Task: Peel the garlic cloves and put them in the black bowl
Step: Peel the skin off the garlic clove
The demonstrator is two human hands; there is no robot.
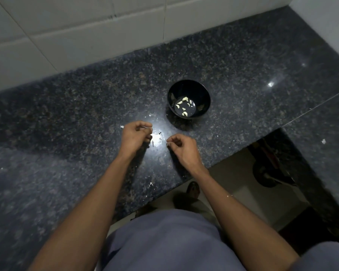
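Head view, looking down: pale peeled garlic cloves point(185, 99) lie on the floor of the one round glossy black bowl point(205, 94), about eight of them, scattered loosely, some touching, a few apart. That bowl stands on the dark speckled granite countertop point(67, 118), just beyond the two hands and a little to the right. Left hand point(135, 137) hovers over the counter with fingers curled in, and something thin and pale shows at its fingertips; whether it's skin or clove, too small to tell. Right hand point(182, 148) sits just beside it, apart from it, fingers curled too, thumb and forefinger pinching a small whitish bit point(167, 144) at the tip; can't say for certain what it is. Between the hands, a bright glare spot on the stone with white papery skin flakes point(154, 142) lying in it. More flakes dotted around: one by the left hand's knuckles, a couple near the counter's front edge, one far right. White tiled wall point(76, 36) runs behind the counter. Below, blue-grey shorts point(164, 241) and one foot point(193, 189) on the pale floor.
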